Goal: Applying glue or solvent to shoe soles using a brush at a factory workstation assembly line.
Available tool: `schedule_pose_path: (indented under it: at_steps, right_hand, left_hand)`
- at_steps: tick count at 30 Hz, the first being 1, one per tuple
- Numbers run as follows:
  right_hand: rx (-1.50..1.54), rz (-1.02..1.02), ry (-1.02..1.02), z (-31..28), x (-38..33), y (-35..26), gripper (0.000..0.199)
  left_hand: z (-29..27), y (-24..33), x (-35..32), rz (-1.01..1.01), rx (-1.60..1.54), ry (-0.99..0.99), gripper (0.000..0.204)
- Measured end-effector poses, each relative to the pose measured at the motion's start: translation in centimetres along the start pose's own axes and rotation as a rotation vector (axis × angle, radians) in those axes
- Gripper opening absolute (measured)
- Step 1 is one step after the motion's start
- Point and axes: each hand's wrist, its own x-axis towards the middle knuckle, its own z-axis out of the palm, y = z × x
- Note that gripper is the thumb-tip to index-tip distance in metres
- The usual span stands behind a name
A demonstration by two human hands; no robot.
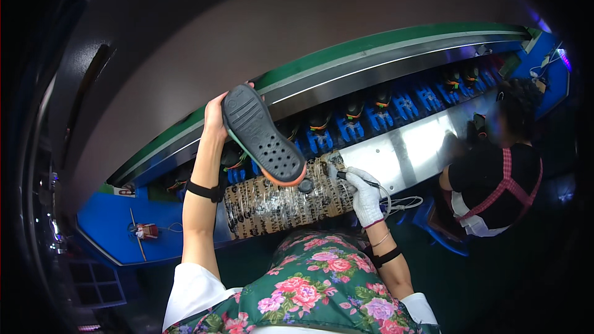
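Note:
In my bare left hand [215, 116] I hold up a dark grey shoe [257, 130] by one end, its sole facing me. Grooves and several round holes mark the sole; an orange and pale green edge shows around it. My right hand [365, 196], in a white knitted glove, is closed around a black pen-like tool [341, 175]. The tool's tip is too small to make out. Beneath both hands lies a work surface of tape-wrapped cardboard [278, 209]. A small dark round piece [305, 185] sits by the shoe's lower end.
Ahead runs a line of blue holders [406, 106], several carrying dark shoes with orange and green trim. A metal counter [390, 164] continues rightward. A co-worker [504, 185] sits at the right. White cable [405, 203] loops beside my right wrist. Blue side table [111, 222] stands left.

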Motion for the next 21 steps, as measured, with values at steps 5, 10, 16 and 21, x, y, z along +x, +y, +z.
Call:
schedule_pose_path:
  at_steps: [5, 10, 16, 21]
  right_hand:
    - [0.071, -0.019, 0.011, -0.6, -1.2, 0.3, 0.022]
    - [0.217, -0.026, -0.120, 2.8, -3.6, -2.8, 0.022]
    - [0.225, -0.032, -0.240, 9.7, -7.5, -5.7, 0.022]
    - [0.075, -0.011, -0.398, 13.0, -9.5, -4.9, 0.023]
  left_hand:
    - [-1.8, 0.0, -0.5, 0.023, 0.071, -0.070, 0.045]
    - [-3.3, -1.1, -5.0, -0.032, 0.029, -0.063, 0.045]
    - [-5.1, -9.5, -9.3, -0.308, 0.109, 0.112, 0.031]
    - [-6.9, -15.8, -12.2, -0.499, -0.172, -0.062, 0.051]
